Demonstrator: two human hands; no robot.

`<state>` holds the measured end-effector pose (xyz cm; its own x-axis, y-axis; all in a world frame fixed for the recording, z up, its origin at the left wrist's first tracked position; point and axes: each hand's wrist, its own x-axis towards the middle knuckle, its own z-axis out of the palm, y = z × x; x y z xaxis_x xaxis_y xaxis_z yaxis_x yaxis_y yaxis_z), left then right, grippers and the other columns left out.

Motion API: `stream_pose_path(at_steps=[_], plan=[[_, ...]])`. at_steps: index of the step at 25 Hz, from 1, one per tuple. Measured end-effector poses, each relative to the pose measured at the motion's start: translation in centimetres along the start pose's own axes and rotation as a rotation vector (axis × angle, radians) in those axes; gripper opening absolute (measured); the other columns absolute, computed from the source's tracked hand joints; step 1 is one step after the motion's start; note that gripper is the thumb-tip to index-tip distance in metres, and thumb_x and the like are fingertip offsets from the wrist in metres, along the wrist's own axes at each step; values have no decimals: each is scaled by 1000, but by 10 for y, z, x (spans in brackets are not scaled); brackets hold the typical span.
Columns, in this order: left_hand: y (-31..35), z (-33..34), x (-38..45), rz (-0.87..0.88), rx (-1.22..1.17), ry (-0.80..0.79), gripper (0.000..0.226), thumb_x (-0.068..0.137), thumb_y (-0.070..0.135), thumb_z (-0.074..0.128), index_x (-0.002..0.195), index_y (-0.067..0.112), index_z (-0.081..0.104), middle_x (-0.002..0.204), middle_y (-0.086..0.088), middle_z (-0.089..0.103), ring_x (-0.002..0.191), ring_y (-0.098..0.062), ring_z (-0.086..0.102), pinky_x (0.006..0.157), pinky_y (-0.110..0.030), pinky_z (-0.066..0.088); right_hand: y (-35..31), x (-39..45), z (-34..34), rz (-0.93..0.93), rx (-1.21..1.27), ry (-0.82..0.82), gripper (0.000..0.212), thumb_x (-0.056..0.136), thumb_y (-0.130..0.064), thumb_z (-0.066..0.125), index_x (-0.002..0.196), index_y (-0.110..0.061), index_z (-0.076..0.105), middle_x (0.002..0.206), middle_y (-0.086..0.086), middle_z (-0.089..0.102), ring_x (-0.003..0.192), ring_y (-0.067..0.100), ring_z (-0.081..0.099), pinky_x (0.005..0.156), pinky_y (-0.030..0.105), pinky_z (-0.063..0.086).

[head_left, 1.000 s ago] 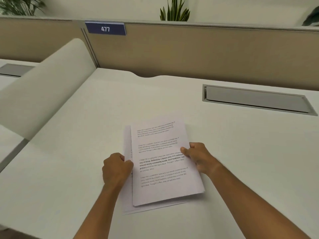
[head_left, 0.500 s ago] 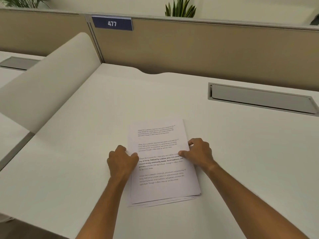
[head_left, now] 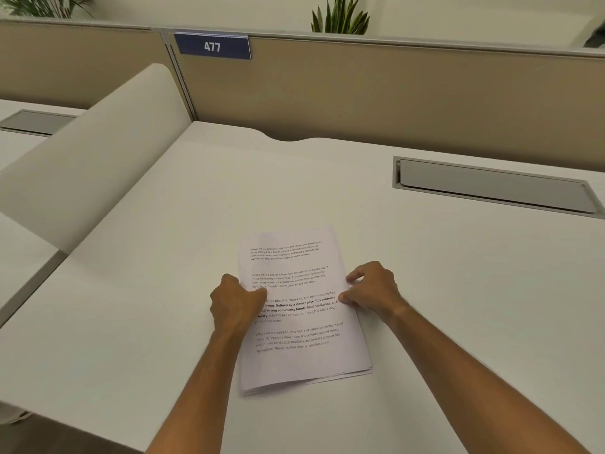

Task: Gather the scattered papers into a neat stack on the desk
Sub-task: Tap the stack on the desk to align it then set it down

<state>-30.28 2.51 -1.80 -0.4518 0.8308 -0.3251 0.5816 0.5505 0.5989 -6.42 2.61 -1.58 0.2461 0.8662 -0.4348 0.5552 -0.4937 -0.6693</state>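
White desk (head_left: 425, 306): both hands pinch the paper stack (head_left: 301, 355).

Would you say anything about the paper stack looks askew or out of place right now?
Slightly. The paper stack lies tilted on the desk, and its lower sheets fan out unevenly at the near edge. The left hand and right hand press its sides.

papers (head_left: 296, 322) | white, printed text | stacked flat, near edges slightly fanned | mid-desk (head_left: 163, 273)
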Motion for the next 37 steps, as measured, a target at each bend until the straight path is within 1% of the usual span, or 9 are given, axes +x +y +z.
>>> stream_pose_path(at_steps=[3,7,11,16,19,22,26,29,37], plan=[[1,-1,1,-51,-36,-45,41,76,29,74,106,5,61,101,-9,67,88,-31,65,76,-37,54,3,-1,2,4,25,8,41,60,-9,86,98,-14,69,110,8,71,96,29,71,90,43,57],[3,-2,0,-78,-76,-72,32,78,26,71,99,4,62,102,-13,69,92,-34,66,84,-43,56,5,-2,5,-12,31,23,42,60,-10,86,99,-15,70,112,6,71,96,26,70,90,42,56],[1,-3,0,-27,-96,-93,39,79,27,68,110,7,58,105,-10,67,93,-32,66,85,-44,56,8,-1,6,-9,50,18,43,62,-11,85,101,-15,70,115,5,71,97,26,70,91,42,56],[-2,-4,2,-43,-349,-46,40,85,11,61,123,12,49,98,-1,59,81,-20,61,66,-29,48,11,1,6,-20,31,22,42,64,-14,86,102,-17,69,115,2,70,99,22,67,94,39,54],[-2,-2,1,79,-336,-68,20,89,7,56,108,13,57,104,-5,67,86,-22,66,63,-26,50,14,3,7,-4,85,1,41,65,-13,85,102,-15,67,112,4,68,91,24,71,88,39,57],[3,-10,-2,268,-405,-103,11,95,11,56,99,22,56,104,2,67,87,-20,71,62,-25,56,11,8,-3,18,341,-72,41,78,-15,82,114,-10,62,111,9,68,81,22,69,76,35,59],[26,-27,-4,405,-582,-172,15,95,8,56,96,23,56,105,2,70,83,-20,75,69,-38,62,-8,16,-33,-169,594,-138,22,92,-9,67,113,-5,63,109,16,74,91,25,71,75,38,59],[50,-38,-2,465,-663,-150,9,95,10,59,94,19,59,101,-3,71,91,-24,73,77,-39,62,-26,15,-64,-329,645,-56,7,91,-3,66,97,-7,69,91,3,78,84,20,74,68,31,58],[122,-59,9,759,-529,-84,6,95,19,59,93,22,63,100,-1,73,96,-24,69,87,-48,57,-53,0,-141,-650,551,160,16,87,-7,72,90,-23,74,91,-9,79,86,13,76,72,21,58]])
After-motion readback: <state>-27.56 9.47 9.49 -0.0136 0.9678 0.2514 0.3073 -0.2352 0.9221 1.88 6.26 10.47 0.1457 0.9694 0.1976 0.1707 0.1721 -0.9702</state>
